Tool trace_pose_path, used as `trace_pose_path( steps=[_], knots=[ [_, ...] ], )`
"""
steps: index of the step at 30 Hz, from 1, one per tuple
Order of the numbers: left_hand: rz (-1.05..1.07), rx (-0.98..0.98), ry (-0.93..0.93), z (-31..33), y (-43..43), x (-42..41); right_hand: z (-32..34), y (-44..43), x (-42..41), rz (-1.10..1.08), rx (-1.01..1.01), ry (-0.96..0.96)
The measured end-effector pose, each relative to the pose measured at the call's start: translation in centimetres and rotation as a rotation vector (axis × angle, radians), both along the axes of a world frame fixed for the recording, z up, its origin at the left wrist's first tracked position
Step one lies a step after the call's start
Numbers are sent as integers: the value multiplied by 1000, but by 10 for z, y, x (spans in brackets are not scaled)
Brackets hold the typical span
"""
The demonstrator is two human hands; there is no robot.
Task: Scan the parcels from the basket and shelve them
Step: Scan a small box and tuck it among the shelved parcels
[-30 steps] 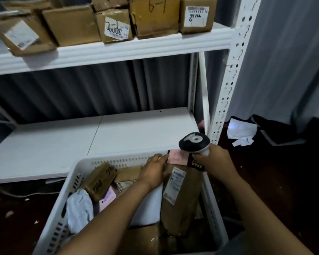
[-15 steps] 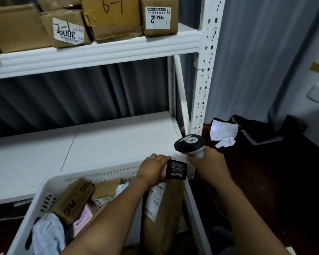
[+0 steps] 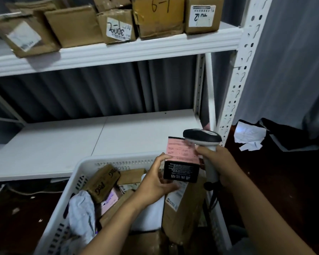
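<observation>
- Your left hand [image 3: 155, 179] grips the small box [image 3: 181, 171] from its left side, thumb on the top edge and fingers curled underneath.
- The box is in the air above the basket's [image 3: 118, 159] far right corner, clear of the parcels lying in the basket.
- The pink label [image 3: 180, 150] is on the box's upper face, tilted up towards you. The black printed face points at you. I see no clear long axis; the label face is the broad one.
- Your right hand [image 3: 223, 166] is wrapped round the handle of the scanner [image 3: 202, 138], just right of the box, over the basket's right rim.
- The scanner head sits at the label's far right corner. I can't tell whether it touches the box or stops just short.
- Key relation: the label lies left of and below the scanner head, and the head runs sideways across it. The scan window is hidden, so I can't tell where it points.
- My read: the label isn't square to the head yet. Tip the head down and left, or roll the box so the label faces it.
- The right hand is nearer the label, so it aims while the left hand presents.
- Nearest drop after the scan is likely the lower shelf [image 3: 81, 144], just beyond the basket's far rim. The upper shelf [image 3: 118, 50], high above the basket, holds cardboard boxes [image 3: 75, 26].
</observation>
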State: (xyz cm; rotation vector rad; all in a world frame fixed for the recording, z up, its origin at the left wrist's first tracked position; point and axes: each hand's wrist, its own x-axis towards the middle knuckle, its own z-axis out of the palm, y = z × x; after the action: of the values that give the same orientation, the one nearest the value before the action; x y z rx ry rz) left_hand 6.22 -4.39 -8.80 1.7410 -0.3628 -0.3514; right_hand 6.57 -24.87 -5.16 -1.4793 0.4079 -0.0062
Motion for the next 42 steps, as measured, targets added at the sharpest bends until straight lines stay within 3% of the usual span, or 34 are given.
trace_pose_path(
  steps=[7,14,20,28,34,38,42],
  knots=[
    [383,-86,-65,7,16,-13,-3,39,-12,121,80,-39],
    [413,-97,13,9,42,-14,-13,38,-3,-24,179,-24],
    [274,43,20,15,42,-18,-10,46,-3,73,393,-84],
    [472,216,-108,23,44,-19,-15,52,-5,188,244,-92],
    [760,-124,149,17,60,2,-15,53,-8,197,187,-3],
    [676,-339,264,14,65,6,-14,60,-15,313,292,18],
    [476,-220,277,8,61,3,-10,68,-16,292,328,35]
  ],
)
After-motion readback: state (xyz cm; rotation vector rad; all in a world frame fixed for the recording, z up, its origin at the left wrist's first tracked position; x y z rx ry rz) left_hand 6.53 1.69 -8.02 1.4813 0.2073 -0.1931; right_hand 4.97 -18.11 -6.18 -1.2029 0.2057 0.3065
